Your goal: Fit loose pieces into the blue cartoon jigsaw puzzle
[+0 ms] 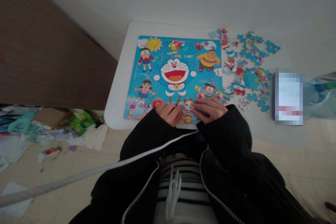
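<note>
A blue cartoon puzzle (pixel 154 73), mostly assembled, lies flat on the white table. At its lower edge my left hand (pixel 169 112) has its fingers bent together; whether they hold a piece is too small to tell. Just to the right, my right hand (pixel 209 108) has its thumb and fingers around a small character's face (pixel 188 105) near the puzzle's bottom edge. Whether that face is a loose piece or lies in the puzzle cannot be made out. Loose puzzle pieces (pixel 253 78) are scattered and partly heaped beside the puzzle's right edge.
A phone (pixel 288 98) lies on the white table (pixel 118 77) at the right, beside a clear plastic item (pixel 321 94). A pale cord (pixel 105 168) crosses in front of my body. Bags and a cardboard box (pixel 48 117) are on the floor at left.
</note>
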A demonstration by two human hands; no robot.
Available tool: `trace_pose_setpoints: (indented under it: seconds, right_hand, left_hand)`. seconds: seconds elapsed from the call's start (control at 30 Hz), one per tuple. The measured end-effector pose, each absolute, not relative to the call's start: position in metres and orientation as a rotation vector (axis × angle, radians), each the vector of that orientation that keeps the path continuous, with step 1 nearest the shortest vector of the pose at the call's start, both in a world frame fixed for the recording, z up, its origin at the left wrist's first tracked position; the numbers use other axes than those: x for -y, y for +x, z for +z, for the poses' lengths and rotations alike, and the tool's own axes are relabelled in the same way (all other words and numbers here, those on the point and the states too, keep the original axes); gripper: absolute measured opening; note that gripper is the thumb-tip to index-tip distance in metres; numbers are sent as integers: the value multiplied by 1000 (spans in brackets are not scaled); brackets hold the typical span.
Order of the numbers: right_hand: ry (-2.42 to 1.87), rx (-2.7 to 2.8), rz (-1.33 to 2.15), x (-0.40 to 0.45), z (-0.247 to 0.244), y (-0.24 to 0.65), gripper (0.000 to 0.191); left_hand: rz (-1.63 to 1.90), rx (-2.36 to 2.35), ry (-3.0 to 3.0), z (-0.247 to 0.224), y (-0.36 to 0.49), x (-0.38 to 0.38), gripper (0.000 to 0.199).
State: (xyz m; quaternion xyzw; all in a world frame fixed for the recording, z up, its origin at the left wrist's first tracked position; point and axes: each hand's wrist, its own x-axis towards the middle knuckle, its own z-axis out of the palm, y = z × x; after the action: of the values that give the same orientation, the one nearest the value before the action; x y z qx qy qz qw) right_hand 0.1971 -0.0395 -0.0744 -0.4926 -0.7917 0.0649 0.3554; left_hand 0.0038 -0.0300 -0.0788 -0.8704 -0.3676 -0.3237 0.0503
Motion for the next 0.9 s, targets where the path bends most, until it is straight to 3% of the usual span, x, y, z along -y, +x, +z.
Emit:
trace_pose_setpoints:
  seconds: [0.27,0.7,0.9]
  right_hand:
    - [-1336,2056,312,38,-70,198,16]
    - [-1361,2080,268,36,-67,199,19]
    - [-1349,2077,272,35,-68,199,18]
  left_hand:
    - [-916,1116,-2663,-80,3,30,14]
    - [-1065,1121,-2633,-90,3,30,14]
    - [-883,1029,-2744,-85,0,32,24]
